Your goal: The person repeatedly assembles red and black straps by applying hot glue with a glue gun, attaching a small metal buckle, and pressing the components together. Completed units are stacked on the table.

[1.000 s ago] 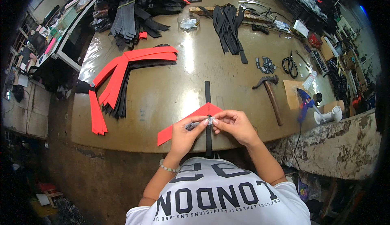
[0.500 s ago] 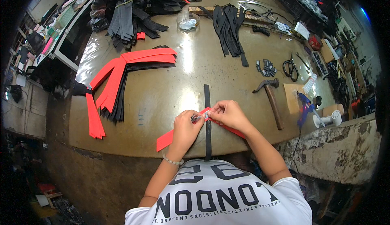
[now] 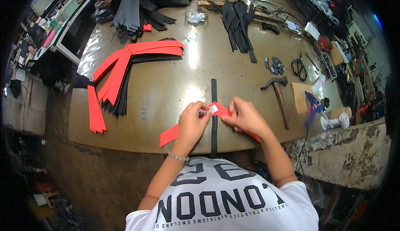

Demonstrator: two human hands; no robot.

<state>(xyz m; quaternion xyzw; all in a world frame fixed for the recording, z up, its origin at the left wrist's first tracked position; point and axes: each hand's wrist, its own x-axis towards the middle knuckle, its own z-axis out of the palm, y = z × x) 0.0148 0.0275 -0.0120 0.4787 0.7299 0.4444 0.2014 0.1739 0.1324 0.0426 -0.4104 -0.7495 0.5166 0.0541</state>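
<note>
A red ribbed strap (image 3: 168, 136) lies folded to a peak over a narrow black strip (image 3: 214, 136), which runs toward me across the table. On the fold sits a small white label (image 3: 213, 109) with dark marks. My left hand (image 3: 192, 120) pinches the strap just left of the label, and a small shiny piece shows at its fingertips. Over the strap's right arm is my right hand (image 3: 249, 117), fingers curled and partly smeared by motion; its grip on the strap cannot be made out.
Red and black straps (image 3: 121, 70) lie bundled at left, below a black strap pile (image 3: 139, 12). Black strips (image 3: 237, 24) lie at the back. To the right are a hammer (image 3: 281, 101), scissors (image 3: 299, 67), small dark pieces (image 3: 276, 66) and a corded glue gun (image 3: 314, 104).
My right hand has moved off the label, to the right, leaving the white label in view. My left hand keeps its pinch beside it. The whole view has shifted slightly.
</note>
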